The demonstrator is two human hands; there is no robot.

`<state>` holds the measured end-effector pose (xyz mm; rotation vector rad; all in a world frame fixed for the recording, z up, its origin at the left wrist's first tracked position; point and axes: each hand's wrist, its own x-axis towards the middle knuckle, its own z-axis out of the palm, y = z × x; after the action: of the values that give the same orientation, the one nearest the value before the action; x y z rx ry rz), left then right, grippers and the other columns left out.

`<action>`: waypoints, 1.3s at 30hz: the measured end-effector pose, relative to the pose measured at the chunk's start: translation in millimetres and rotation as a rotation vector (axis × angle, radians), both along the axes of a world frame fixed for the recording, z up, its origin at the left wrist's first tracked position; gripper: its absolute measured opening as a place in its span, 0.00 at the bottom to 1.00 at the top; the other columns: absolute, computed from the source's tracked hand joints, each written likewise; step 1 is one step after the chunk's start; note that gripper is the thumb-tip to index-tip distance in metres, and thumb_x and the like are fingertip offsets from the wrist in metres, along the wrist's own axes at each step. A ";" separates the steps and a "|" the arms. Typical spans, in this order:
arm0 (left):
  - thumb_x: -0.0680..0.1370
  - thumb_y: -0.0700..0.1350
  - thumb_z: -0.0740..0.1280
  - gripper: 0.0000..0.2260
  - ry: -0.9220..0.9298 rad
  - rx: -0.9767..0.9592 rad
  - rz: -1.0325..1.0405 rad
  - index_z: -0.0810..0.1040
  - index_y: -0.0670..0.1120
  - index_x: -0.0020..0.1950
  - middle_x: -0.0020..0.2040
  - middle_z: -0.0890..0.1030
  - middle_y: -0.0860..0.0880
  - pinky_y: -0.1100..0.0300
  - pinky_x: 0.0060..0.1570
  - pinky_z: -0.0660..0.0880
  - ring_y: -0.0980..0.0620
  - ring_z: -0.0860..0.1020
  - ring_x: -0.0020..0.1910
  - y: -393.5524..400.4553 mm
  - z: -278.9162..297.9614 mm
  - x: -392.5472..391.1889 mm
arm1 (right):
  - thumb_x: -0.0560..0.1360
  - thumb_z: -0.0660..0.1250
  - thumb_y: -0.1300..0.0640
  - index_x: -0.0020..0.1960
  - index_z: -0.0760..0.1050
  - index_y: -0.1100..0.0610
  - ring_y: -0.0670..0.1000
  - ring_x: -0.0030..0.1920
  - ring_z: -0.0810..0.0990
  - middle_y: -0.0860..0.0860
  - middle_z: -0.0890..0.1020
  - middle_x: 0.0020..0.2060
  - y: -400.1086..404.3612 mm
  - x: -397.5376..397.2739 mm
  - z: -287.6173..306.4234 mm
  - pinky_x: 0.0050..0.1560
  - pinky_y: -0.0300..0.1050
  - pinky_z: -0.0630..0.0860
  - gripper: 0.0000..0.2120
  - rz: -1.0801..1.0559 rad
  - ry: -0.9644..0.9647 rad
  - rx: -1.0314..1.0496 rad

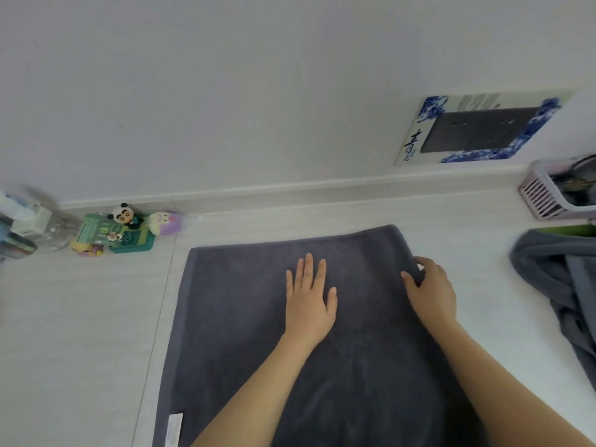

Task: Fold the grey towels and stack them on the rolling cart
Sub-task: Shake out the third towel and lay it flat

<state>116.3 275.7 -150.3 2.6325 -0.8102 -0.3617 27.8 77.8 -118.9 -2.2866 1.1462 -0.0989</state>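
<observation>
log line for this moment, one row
step: folding | towel: spread flat on table | left hand: flat on towel | right hand: grips towel's right edge | more towels: heaped at right

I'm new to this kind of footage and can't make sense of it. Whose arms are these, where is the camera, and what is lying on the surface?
There is no machine here: a person works with bare hands, and the single picture comes from a camera worn on their head, looking forward and down. A dark grey towel lies spread flat on a pale surface. The left hand lies on it with straight fingers, holding nothing. The right hand curls its fingers round the towel's right edge, near the far corner. At the right lies a crumpled heap of grey cloth, and behind it a pink basket. At the far left stand small toy figures against the wall. No cart is in view.
</observation>
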 end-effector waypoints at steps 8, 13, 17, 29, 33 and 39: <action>0.79 0.57 0.49 0.26 0.379 -0.684 0.437 0.55 0.53 0.77 0.76 0.57 0.59 0.58 0.75 0.48 0.56 0.51 0.76 -11.2 -11.3 -18.0 | 0.77 0.53 0.40 0.50 0.81 0.53 0.52 0.48 0.78 0.47 0.82 0.45 34.2 -14.9 -6.5 0.49 0.41 0.69 0.23 0.447 -0.108 -0.114; 0.79 0.58 0.47 0.27 0.236 -0.510 0.320 0.53 0.51 0.77 0.73 0.55 0.62 0.63 0.73 0.45 0.62 0.49 0.73 -10.8 -11.2 -21.0 | 0.76 0.65 0.45 0.63 0.73 0.53 0.55 0.61 0.71 0.50 0.76 0.59 26.5 1.5 -21.7 0.64 0.48 0.64 0.19 0.221 -0.015 -0.088; 0.76 0.62 0.43 0.33 0.112 -0.409 0.283 0.53 0.48 0.78 0.77 0.56 0.54 0.68 0.72 0.41 0.61 0.50 0.74 -13.6 -19.3 -19.7 | 0.75 0.66 0.47 0.51 0.76 0.55 0.54 0.54 0.74 0.51 0.79 0.49 27.2 11.0 -33.1 0.60 0.47 0.66 0.12 0.090 -0.063 -0.034; 0.79 0.60 0.40 0.30 -0.099 -0.160 0.173 0.46 0.48 0.78 0.78 0.54 0.48 0.59 0.75 0.42 0.55 0.51 0.76 -20.7 -27.6 -21.3 | 0.78 0.61 0.58 0.48 0.71 0.61 0.59 0.45 0.75 0.58 0.79 0.44 -68.9 -1.3 23.3 0.44 0.46 0.67 0.05 -0.311 -0.179 0.070; 0.79 0.62 0.35 0.31 -0.157 0.040 0.138 0.51 0.49 0.77 0.77 0.56 0.43 0.51 0.74 0.43 0.45 0.54 0.76 -29.2 -31.0 -22.0 | 0.78 0.60 0.59 0.59 0.70 0.61 0.60 0.51 0.76 0.60 0.77 0.56 -107.4 -9.2 13.5 0.50 0.49 0.71 0.11 -0.227 -0.085 0.106; 0.80 0.61 0.41 0.29 -0.135 0.141 0.030 0.59 0.49 0.76 0.77 0.57 0.43 0.43 0.72 0.44 0.39 0.54 0.76 -76.0 -23.9 -40.1 | 0.78 0.57 0.41 0.73 0.57 0.61 0.64 0.64 0.68 0.63 0.69 0.65 -99.6 -3.1 -12.4 0.62 0.56 0.65 0.33 -0.032 0.182 -0.059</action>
<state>76.2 199.7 -174.2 2.8227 -0.8140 -0.2432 24.8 -21.8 -131.3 -2.3682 1.2869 0.0659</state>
